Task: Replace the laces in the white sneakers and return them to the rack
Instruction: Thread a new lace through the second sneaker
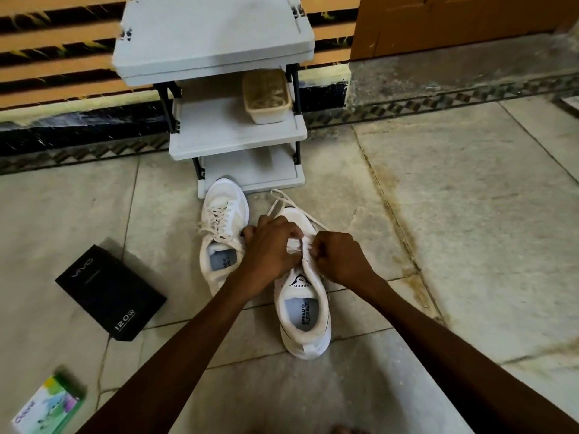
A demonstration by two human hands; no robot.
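Note:
Two white sneakers stand on the floor tiles in front of a grey shoe rack [238, 136]. The left sneaker [224, 211] is laced, its lace ends lying loose. Over the lacing area of the right sneaker [305, 321] both hands work close together. My left hand [271, 245] grips the shoe's upper and lace from the left. My right hand [340, 258] pinches the lace at the eyelets from the right. A loose white lace [283, 202] trails off the toe toward the rack. The hands hide most of the lacing.
A beige plastic tub [266, 95] sits on the rack's middle shelf. A black box [109, 289] lies on the floor to the left, and a green and white packet [47, 405] at the bottom left. A wall and wooden door stand behind the rack.

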